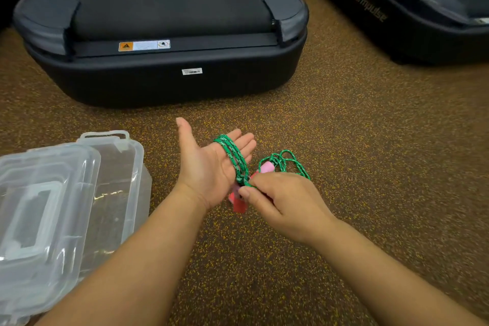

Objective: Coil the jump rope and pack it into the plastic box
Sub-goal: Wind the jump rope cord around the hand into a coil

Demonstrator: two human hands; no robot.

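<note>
A green braided jump rope [232, 156] with pink handles is wound in several turns around the fingers of my left hand [209, 167], which is held flat, palm up, fingers apart. My right hand [280, 201] pinches the rope just below the left palm. One pink handle [266, 167] and loose green loops sit behind my right hand; another pink-red handle [238, 202] hangs under the left palm. The clear plastic box [119, 180] stands open on the floor at the left, with its clear lid [42, 206] lying partly over it.
A black treadmill base [164, 71] stands straight ahead on the speckled brown rubber floor [370, 140]. A second black machine [412, 13] fills the top right corner.
</note>
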